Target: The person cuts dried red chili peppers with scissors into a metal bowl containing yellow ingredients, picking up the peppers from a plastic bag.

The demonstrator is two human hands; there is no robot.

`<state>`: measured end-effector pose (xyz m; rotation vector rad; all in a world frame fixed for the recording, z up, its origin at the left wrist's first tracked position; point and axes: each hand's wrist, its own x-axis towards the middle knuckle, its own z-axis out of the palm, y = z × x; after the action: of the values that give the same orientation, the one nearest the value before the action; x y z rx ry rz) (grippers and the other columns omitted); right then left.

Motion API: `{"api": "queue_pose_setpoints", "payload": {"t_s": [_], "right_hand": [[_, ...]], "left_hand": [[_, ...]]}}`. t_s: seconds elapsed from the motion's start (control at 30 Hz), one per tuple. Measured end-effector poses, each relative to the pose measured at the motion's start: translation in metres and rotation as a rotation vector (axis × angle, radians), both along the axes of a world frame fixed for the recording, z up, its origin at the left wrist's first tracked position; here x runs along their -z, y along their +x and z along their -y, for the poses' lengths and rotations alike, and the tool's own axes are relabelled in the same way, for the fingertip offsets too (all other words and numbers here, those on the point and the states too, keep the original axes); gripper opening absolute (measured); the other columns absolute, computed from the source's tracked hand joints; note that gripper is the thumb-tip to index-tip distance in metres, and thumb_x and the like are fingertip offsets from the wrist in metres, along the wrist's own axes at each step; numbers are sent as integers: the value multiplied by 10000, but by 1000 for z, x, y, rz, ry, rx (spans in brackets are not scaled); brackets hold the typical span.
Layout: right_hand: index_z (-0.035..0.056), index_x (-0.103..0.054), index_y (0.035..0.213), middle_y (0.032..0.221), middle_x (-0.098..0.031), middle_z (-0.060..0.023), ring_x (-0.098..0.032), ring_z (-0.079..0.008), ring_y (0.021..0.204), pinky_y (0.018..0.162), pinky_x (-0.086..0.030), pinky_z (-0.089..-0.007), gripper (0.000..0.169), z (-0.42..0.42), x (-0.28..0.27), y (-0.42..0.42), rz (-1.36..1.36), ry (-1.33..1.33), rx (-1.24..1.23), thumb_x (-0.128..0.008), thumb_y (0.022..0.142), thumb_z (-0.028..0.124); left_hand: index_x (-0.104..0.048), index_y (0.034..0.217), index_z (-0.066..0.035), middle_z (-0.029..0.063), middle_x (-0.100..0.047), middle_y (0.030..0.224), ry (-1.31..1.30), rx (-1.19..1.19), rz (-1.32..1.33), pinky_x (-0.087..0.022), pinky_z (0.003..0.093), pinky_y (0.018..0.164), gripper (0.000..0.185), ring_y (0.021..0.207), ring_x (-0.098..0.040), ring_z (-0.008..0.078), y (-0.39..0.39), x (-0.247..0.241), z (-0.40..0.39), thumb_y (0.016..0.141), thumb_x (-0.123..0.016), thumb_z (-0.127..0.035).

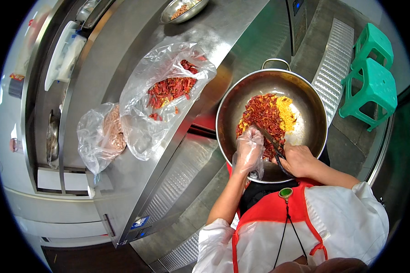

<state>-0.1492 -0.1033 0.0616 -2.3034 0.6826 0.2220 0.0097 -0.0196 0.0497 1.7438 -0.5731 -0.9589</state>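
Note:
A large two-toned metal wok (311, 99) with a loop handle rests at my lap. Cut dried red chillies (259, 109) are heaped inside it, and loose yellow seeds (287, 114) lie along the heap's right side. Black-handled scissors (268, 136) are in my right hand (299, 158), their blades pointing up and left over the chillies. My left hand (251, 146), in a clear plastic glove, is bunched on dried chillies beside the blade tips; the fingers hide most of what they hold.
On the steel counter (136, 184) to the left lie an open plastic bag of dried chillies (171, 90) and a bag of pinkish-brown food (114, 128). A metal bowl (188, 12) stands farther back. Green plastic stools (372, 92) are on the floor at right.

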Motion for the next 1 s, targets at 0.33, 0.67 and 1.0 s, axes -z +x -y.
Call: {"api": "queue_pose_setpoints", "payload": {"t_s": [0.33, 0.67, 1.0], "right_hand": [[-7, -496, 847, 614, -514, -113, -551, -244, 581, 561, -440, -353, 670, 12, 16, -3, 105, 593, 125, -363, 858, 650], [64, -488, 852, 567, -365, 5, -345, -112, 457, 431, -291, -234, 791, 21, 14, -5, 173, 1637, 35, -191, 785, 794], [79, -441, 847, 589, -341, 14, -317, -105, 451, 412, -255, -225, 821, 30, 19, -7, 204, 1991, -196, -182, 725, 848]], "left_hand": [[-556, 812, -37, -18, -498, 657, 88, 4, 124, -435, 247, 502, 150, 547, -466, 70, 6, -8, -4, 857, -548, -180], [-535, 861, -53, 7, -504, 724, -45, -122, -81, -442, 236, 506, 153, 556, -515, 92, 16, -11, -5, 879, -536, -205], [-517, 924, -54, 90, -595, 842, -185, -225, -451, -486, 249, 588, 173, 642, -600, 170, 31, 0, -6, 906, -519, -226]]}}
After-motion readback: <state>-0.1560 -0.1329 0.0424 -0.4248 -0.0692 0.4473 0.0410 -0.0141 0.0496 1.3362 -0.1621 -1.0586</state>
